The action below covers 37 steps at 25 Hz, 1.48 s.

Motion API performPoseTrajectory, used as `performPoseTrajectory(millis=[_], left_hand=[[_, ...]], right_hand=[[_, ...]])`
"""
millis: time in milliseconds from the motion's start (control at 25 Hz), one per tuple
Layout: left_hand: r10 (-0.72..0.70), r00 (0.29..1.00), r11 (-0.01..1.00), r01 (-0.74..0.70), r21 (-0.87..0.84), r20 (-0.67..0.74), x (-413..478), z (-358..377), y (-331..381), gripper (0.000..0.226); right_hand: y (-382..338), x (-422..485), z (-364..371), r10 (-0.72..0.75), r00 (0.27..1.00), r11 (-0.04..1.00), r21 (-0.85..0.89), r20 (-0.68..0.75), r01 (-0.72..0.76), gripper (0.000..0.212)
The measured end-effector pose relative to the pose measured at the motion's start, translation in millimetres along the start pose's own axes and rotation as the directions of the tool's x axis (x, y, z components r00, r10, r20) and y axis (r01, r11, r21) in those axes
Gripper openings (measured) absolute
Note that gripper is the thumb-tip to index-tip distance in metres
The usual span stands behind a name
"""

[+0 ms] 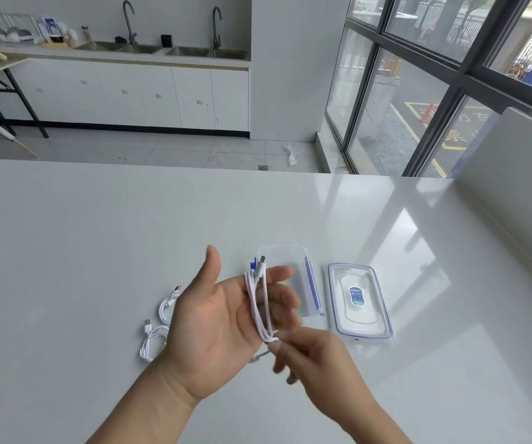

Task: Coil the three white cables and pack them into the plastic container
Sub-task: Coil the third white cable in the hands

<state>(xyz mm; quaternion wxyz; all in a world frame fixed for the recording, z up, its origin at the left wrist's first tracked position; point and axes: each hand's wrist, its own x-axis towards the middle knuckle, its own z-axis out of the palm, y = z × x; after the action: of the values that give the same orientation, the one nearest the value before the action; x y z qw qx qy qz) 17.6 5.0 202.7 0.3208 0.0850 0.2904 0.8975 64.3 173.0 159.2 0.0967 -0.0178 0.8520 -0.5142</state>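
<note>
Three cables, placement: one white cable is looped over the fingers of my left hand; a second cable and a third cable lie loosely bundled on the countertop, just left of that hand.
Left hand: palm up, fingers held out straight; the loops hang on them, unclamped.
Right hand: blurred; it seems to pinch the white cable's loose tail below the loops.
Plastic container: open, beyond my hands; lid just beside it on the right.
Risk, loops: if I tug the tail, they may slide off my straight fingers and spring apart.
Risk, packing: a slack coil may unwind on release and overhang the rim.
</note>
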Motion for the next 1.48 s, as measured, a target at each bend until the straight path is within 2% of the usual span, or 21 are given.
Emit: performPoseTrajectory(millis=[80,160,240,320,400,520,560,680,760,840,960,1040,1080,1240,1360,1400,1480], left_hand=[[-0.040,0.994,0.999,0.037,0.036,0.101,-2.4,-1.1,-2.2,0.062],[-0.076,0.985,0.990,0.056,0.126,0.158,-5.0,1.0,-3.4,0.042],[-0.107,0.984,0.968,0.070,0.240,0.143,-6.1,1.2,-4.8,0.028],[-0.150,0.983,0.946,0.110,0.306,0.111,-5.6,-0.7,-6.3,0.025],[-0.217,0.971,0.920,0.169,0.353,0.101,-5.3,-2.8,-5.3,0.028],[-0.300,0.952,0.839,0.236,0.491,0.054,-6.1,-5.2,-6.6,0.023],[-0.295,0.955,0.818,0.242,0.521,0.021,-6.6,-5.9,-9.1,0.018],[-0.239,0.970,0.849,0.232,0.475,-0.046,-7.0,-10.2,-17.2,0.015],[-0.230,0.972,0.871,0.230,0.433,-0.053,-5.9,-10.7,-19.6,0.016],[-0.235,0.971,0.873,0.232,0.429,-0.048,-4.5,-9.6,-18.6,0.015],[-0.233,0.972,0.873,0.228,0.430,-0.043,-3.7,-9.9,-13.6,0.017],[-0.217,0.975,0.879,0.218,0.424,-0.052,-3.0,-10.6,-9.9,0.016],[-0.221,0.974,0.877,0.218,0.429,-0.043,-2.9,-10.8,-9.1,0.015],[-0.299,0.952,0.859,0.240,0.451,0.063,-1.5,-4.2,-15.2,0.015],[-0.323,0.941,0.870,0.252,0.423,0.102,1.6,-0.7,-19.1,0.014],[-0.324,0.941,0.872,0.256,0.418,0.100,2.7,-0.1,-19.8,0.014],[-0.335,0.939,0.862,0.271,0.428,0.079,4.4,1.6,-21.2,0.013]], right_hand=[[-11.5,1.4,-9.0,0.071,0.996,0.951,0.297,0.054,-0.084,0.040],[-16.4,6.1,-17.2,0.061,0.997,0.859,0.505,0.057,-0.082,0.038],[-22.4,13.0,-21.0,0.068,0.998,0.817,0.574,-0.011,-0.049,0.024],[-26.7,18.6,-20.4,0.082,0.993,0.830,0.557,-0.079,-0.024,0.011],[-33.0,21.5,-21.8,0.094,0.992,0.815,0.579,-0.082,-0.030,0.018],[-41.3,23.9,-32.4,0.077,0.996,0.720,0.693,-0.036,-0.031,0.024],[-43.5,23.1,-35.2,0.058,0.997,0.745,0.667,-0.055,-0.007,0.025],[-49.6,17.8,-33.4,-0.054,0.979,0.917,0.379,-0.196,0.127,0.028],[-50.0,14.6,-29.7,-0.094,0.971,0.948,0.278,-0.218,0.154,0.027],[-50.3,14.1,-31.8,-0.086,0.977,0.948,0.286,-0.193,0.140,0.027],[-46.8,11.8,-41.2,-0.093,0.989,0.896,0.423,-0.112,0.132,0.028],[-44.6,9.0,-46.5,-0.108,0.993,0.853,0.509,-0.036,0.112,0.020],[-42.5,8.7,-47.1,-0.112,0.993,0.845,0.525,-0.023,0.107,0.019],[-31.1,17.1,-40.9,-0.070,0.989,0.859,0.496,-0.128,0.125,0.013],[-31.4,19.6,-36.9,-0.043,0.999,0.799,0.599,-0.019,0.046,0.016],[-32.5,18.1,-35.5,-0.063,0.998,0.823,0.565,-0.005,0.055,0.014],[-33.9,15.7,-31.3,-0.138,0.989,0.920,0.362,-0.061,0.150,0.012]])
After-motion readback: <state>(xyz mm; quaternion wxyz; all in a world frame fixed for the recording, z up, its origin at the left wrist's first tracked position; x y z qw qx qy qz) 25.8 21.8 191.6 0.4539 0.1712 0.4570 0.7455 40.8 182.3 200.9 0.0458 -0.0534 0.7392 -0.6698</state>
